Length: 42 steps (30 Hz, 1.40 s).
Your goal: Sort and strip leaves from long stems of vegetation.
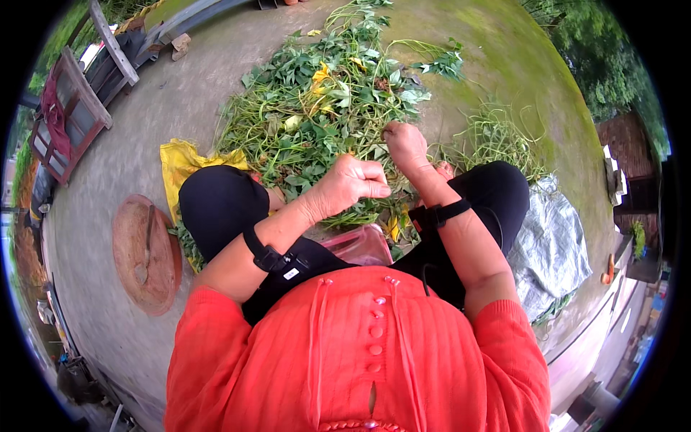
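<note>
In front of me a heap of leafy green vines (324, 108), apparently sweet potato, covers the concrete, with some yellow leaves among it. My left hand (351, 183) is above the near part of the heap, fingers curled and thumb against them. Ahead of it and to the right, my right hand (406, 144) is bent inward over the heap's right edge, fingers curled. Whether either hand pinches a stem cannot be made out. Between my knees lies a translucent pink plastic container (364, 245), partly hidden by my clothes. A looser pile of thin green stems (502, 135) lies beyond my right knee.
A yellow sack (181, 167) lies by my left knee. Farther left is a round reddish vessel or board (132, 254) with a long-handled tool (146, 248) on it. A silvery plastic sheet (556, 254) covers greens at my right. A wooden window frame (70, 121) leans at far left.
</note>
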{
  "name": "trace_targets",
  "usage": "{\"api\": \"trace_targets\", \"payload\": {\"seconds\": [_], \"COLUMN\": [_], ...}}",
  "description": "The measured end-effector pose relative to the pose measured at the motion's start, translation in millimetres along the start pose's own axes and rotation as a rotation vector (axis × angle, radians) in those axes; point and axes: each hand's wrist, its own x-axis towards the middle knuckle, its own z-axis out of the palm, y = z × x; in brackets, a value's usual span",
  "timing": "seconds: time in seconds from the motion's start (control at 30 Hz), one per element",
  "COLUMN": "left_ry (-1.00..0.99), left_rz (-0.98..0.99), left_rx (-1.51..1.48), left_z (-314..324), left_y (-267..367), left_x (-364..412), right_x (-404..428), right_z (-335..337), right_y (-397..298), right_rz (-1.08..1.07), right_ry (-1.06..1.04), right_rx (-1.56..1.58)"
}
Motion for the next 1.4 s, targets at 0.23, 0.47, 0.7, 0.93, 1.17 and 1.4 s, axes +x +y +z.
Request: {"api": "trace_targets", "payload": {"seconds": [0.23, 0.47, 0.7, 0.93, 1.17, 1.4], "left_ry": [0.599, 0.860, 1.000, 0.526, 0.175, 0.187], "left_rz": [-0.352, -0.380, -0.007, 0.207, 0.045, -0.635], "left_rx": [-0.381, -0.370, 0.006, 0.260, 0.638, -0.398], "left_z": [-86.5, -74.5, -73.2, -65.8, -47.1, -24.6], "left_y": [-36.1, -63.7, -76.1, -39.2, -52.5, -78.8], "left_x": [0.9, 9.6, 21.0, 21.6, 27.3, 21.7], "right_x": [-2.4, -13.2, -22.9, -30.8, -30.9, -21.5], "right_z": [-61.0, -95.4, -97.9, -86.9, -75.8, -44.1], "right_y": [5.0, -4.9, -17.9, -26.6, -24.7, -7.8], "right_rz": [-0.021, -0.111, -0.192, -0.367, -0.680, -0.580], "right_ry": [-0.227, -0.316, -0.573, -0.678, -0.656, -0.458], "right_rx": [0.852, 0.873, 0.886, 0.658, 0.569, 0.098]}}
